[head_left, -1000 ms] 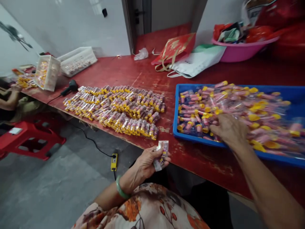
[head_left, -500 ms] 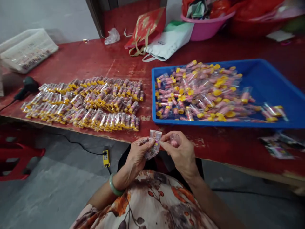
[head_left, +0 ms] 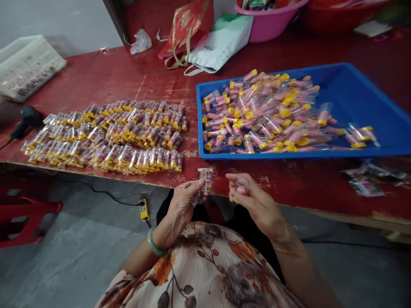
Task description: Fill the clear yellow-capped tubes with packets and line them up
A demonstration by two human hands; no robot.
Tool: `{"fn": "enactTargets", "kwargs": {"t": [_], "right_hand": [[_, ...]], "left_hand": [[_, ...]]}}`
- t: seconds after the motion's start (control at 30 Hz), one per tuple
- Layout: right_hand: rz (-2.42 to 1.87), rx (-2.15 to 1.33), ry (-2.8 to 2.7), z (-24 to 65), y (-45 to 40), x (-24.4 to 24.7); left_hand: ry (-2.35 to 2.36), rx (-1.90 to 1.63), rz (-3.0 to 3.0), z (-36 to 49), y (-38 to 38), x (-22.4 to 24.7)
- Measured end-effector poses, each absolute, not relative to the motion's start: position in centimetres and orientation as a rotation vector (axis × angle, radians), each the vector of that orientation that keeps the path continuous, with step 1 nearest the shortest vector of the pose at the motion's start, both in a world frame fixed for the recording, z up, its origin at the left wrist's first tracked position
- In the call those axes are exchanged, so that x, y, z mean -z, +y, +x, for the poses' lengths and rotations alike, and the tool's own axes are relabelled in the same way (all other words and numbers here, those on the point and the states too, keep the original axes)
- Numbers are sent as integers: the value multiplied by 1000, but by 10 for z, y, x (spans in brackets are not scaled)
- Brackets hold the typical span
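Observation:
My left hand [head_left: 184, 199] is closed on printed plastic sleeves [head_left: 206, 179], its thumb pressing on the top one. To the right, apart from it, my right hand [head_left: 257, 199] is curled around a small clear tube [head_left: 242, 185] with pink contents. Both hands are over the near edge of the red table [head_left: 167, 87]. Behind my right hand, a blue tray [head_left: 362, 102] holds a heap of clear tubes [head_left: 266, 115] with pink contents and yellow caps. Left of the tray, rows of tubes in printed sleeves [head_left: 128, 132] lie side by side with yellow ends toward me.
A black heat-gun-like tool [head_left: 30, 117] lies at the left, near a white basket [head_left: 28, 64]. Red and white bags [head_left: 218, 45] and a pink basin [head_left: 271, 23] stand at the back. More printed sleeves [head_left: 366, 184] lie at the right table edge. A red stool [head_left: 28, 214] stands lower left.
My right hand has drawn away to the right from the sleeves in my left hand, keeping the tube. The top sleeve now shows more of its flat printed face. The view has shifted slightly.

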State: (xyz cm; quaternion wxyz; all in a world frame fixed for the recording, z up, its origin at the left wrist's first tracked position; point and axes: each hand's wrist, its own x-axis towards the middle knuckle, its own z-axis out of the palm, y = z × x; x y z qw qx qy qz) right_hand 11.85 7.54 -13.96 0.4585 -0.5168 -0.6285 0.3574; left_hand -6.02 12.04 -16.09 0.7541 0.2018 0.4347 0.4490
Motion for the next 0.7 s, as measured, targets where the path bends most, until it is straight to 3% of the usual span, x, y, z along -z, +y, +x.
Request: {"fn": "enactTargets", "kwargs": {"t": [0.2, 0.7], "right_hand": [[-1362, -574, -1636, 115, 39, 144], [-1278, 222, -1840, 97, 48, 147]], "left_hand": [[857, -977, 416, -49, 116, 155], [821, -920, 329, -43, 107, 151]]}}
